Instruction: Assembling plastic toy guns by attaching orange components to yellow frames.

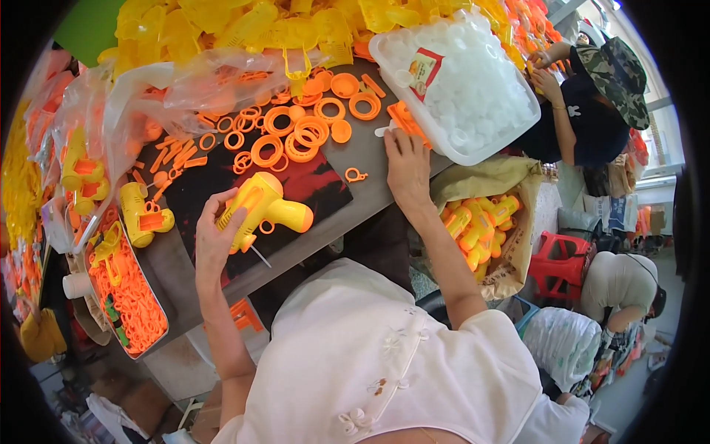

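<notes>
My left hand [213,238] grips a yellow toy gun [260,201] with orange parts, tilted above the table's front edge. A thin pale rod sticks out below it. My right hand [408,169] reaches to the table with its fingers stretched out. Its fingertips rest by an orange piece [407,120] and a small white piece [382,132], beside a white tub; whether they pinch anything is hidden. Between the hands lie an orange ring with a tab [356,175] and several loose orange rings [305,133]. Another yellow toy gun body [138,214] lies left of my left hand.
The white tub [482,153] holds translucent caps. Yellow shells [244,33] pile up at the back. A tray [164,331] of small orange parts sits left. Finished-looking yellow guns [481,226] fill a sack [519,255] at right. Another person [584,111] works at far right, near a red stool [560,259].
</notes>
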Demonstrator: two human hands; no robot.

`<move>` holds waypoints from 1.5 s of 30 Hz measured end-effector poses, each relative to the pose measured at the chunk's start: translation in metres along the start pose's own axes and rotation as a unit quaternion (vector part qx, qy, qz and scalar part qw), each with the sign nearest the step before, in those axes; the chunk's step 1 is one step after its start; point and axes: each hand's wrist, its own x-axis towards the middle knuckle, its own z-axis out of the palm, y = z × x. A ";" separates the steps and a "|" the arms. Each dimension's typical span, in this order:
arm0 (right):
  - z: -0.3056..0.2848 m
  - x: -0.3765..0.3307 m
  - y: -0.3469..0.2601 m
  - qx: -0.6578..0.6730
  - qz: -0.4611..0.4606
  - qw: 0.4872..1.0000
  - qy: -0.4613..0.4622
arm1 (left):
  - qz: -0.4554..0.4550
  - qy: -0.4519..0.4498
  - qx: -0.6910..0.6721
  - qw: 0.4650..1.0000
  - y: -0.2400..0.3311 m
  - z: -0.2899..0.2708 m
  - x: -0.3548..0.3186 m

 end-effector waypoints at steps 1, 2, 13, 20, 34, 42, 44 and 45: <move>-0.001 -0.003 0.002 -0.028 -0.026 0.999 -0.037 | -0.005 -0.004 -0.011 1.000 0.000 0.000 0.000; -0.002 -0.006 0.002 -0.026 -0.026 0.999 -0.037 | -0.001 -0.005 -0.006 1.000 0.001 0.000 0.000; -0.037 -0.037 0.007 0.134 -0.114 0.980 -0.091 | -0.004 -0.018 0.001 1.000 0.000 -0.005 -0.005; -0.035 -0.066 0.037 0.166 -0.209 0.962 0.052 | -0.040 -0.029 -0.015 0.999 -0.006 -0.042 -0.022; -0.013 0.022 -0.112 0.778 0.293 0.523 -0.188 | 0.254 0.103 0.266 0.924 0.044 0.026 0.003; -0.004 0.022 -0.117 0.582 0.115 0.794 -0.133 | 0.154 0.049 0.141 0.977 0.039 0.037 0.034; -0.010 0.026 -0.117 0.446 0.017 0.894 -0.035 | 0.126 0.021 0.084 0.988 0.039 0.031 0.033; -0.023 0.034 -0.120 0.465 0.018 0.883 -0.064 | 0.122 0.020 0.084 0.989 0.040 0.029 0.032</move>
